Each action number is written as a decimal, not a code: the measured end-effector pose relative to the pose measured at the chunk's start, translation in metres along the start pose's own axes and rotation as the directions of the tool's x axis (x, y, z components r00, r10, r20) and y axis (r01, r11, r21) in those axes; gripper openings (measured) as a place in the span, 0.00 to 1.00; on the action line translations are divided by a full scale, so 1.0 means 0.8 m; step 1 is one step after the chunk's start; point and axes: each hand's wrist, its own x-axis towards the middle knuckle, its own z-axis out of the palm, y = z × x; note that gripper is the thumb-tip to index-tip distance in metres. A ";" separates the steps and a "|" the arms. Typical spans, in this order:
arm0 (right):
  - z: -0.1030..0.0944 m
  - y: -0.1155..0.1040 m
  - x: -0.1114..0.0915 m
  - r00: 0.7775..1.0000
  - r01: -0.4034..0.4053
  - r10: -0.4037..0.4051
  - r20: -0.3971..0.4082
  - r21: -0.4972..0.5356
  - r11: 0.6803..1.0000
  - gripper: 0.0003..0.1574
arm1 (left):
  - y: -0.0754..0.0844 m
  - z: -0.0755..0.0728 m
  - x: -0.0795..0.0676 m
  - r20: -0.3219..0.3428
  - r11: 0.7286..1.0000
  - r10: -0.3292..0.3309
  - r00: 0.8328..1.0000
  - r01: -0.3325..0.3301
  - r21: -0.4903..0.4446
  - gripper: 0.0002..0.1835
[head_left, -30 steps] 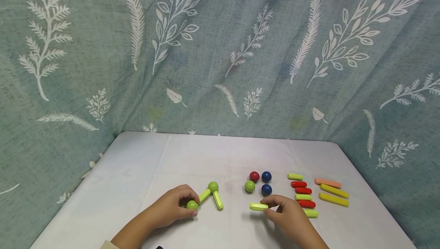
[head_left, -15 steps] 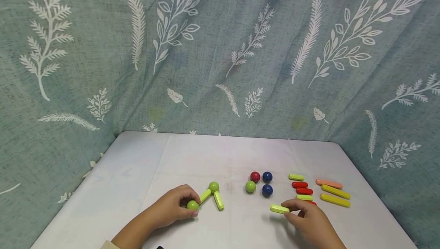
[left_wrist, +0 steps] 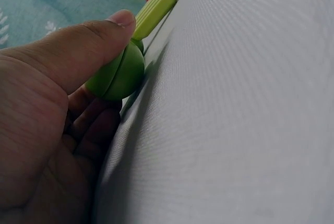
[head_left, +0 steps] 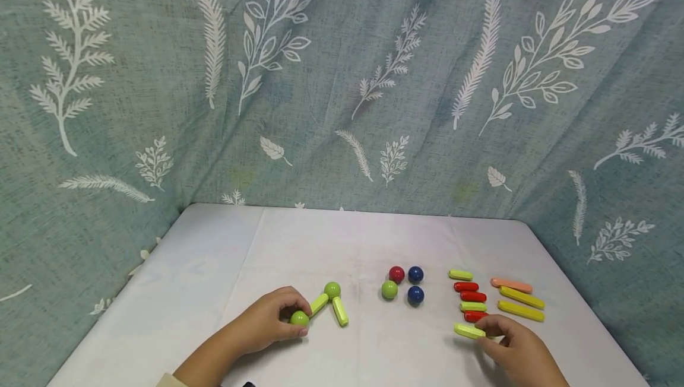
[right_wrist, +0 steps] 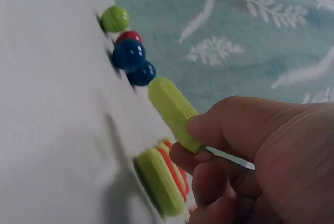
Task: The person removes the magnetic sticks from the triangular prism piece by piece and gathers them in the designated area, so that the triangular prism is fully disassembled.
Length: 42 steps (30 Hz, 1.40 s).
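My left hand (head_left: 269, 320) grips a green ball (head_left: 299, 319) at the near end of a joined shape on the white table. From that ball a lime rod (head_left: 319, 304) runs to a second green ball (head_left: 332, 290), and another lime rod (head_left: 339, 311) reaches from there toward me. Between thumb and fingertips, my right hand (head_left: 518, 345) pinches a loose lime rod (head_left: 469, 331), held above the table. In the right wrist view, a similar lime rod (right_wrist: 160, 182) lies beneath it; the head view has this one mostly hidden by the hand.
Right of centre sit a red ball (head_left: 396, 274), a green ball (head_left: 389, 289) and two blue balls (head_left: 415, 296). Short red rods (head_left: 473, 297) and lime rods form a column farther right. Beyond it lie an orange rod (head_left: 511, 285) and two long yellow rods (head_left: 521, 310). Patterned cloth (head_left: 331, 108) surrounds the table.
My right hand has moved right and slightly nearer to me, carrying the lime rod from near the blue balls to the short rods. The left hand has stayed in place.
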 end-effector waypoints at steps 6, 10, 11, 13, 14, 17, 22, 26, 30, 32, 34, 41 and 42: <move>-0.009 0.018 0.005 0.999 -0.016 0.016 0.029 -0.022 1.000 0.19 | 0.000 0.000 0.000 -0.002 1.000 0.001 1.000 -0.001 0.001 0.14; -0.010 0.028 0.007 0.999 -0.031 0.032 0.041 -0.029 0.999 0.17 | 0.000 0.000 -0.001 -0.001 1.000 0.003 1.000 -0.003 -0.008 0.14; -0.010 0.029 0.007 0.998 -0.036 0.038 0.042 -0.028 0.999 0.17 | -0.001 0.001 -0.001 0.000 1.000 0.003 1.000 -0.003 -0.011 0.14; -0.010 0.032 0.007 0.998 -0.043 0.044 0.047 -0.026 0.999 0.17 | -0.001 0.001 0.000 0.003 1.000 0.002 1.000 -0.002 -0.014 0.14; -0.010 0.032 0.007 0.998 -0.048 0.049 0.050 -0.023 0.999 0.17 | -0.002 0.001 0.000 0.003 1.000 0.003 1.000 -0.003 -0.013 0.14; -0.010 0.036 0.009 0.996 -0.060 0.061 0.058 -0.014 0.998 0.18 | -0.002 0.001 0.001 0.002 1.000 0.006 1.000 -0.006 -0.009 0.14; -0.006 0.047 0.015 0.996 -0.075 0.077 0.053 -0.026 0.997 0.16 | -0.001 0.000 0.000 0.005 1.000 0.006 1.000 -0.006 -0.007 0.14; -0.002 0.053 0.022 0.997 -0.070 0.072 0.032 -0.062 0.996 0.16 | -0.001 0.000 0.000 0.004 1.000 0.005 1.000 -0.005 -0.002 0.14; 0.001 0.056 0.026 0.997 -0.067 0.069 0.021 -0.083 0.994 0.15 | 0.000 0.000 0.000 0.004 1.000 0.002 1.000 -0.002 0.001 0.14; 0.001 0.056 0.027 0.997 -0.068 0.070 0.019 -0.087 0.994 0.16 | 0.000 0.000 0.000 0.004 1.000 0.001 1.000 -0.001 -0.002 0.14; 0.001 0.056 0.027 0.997 -0.071 0.072 0.015 -0.086 0.994 0.16 | 0.000 0.000 0.000 0.002 1.000 0.001 1.000 -0.001 -0.003 0.14; 0.000 0.053 0.026 0.997 -0.082 0.083 0.009 -0.071 0.994 0.18 | 0.000 0.001 0.000 -0.001 1.000 -0.004 1.000 0.004 -0.002 0.14; -0.001 0.053 0.025 0.996 -0.086 0.087 0.007 -0.067 0.994 0.19 | -0.001 0.001 0.000 -0.001 1.000 -0.004 1.000 0.004 -0.001 0.14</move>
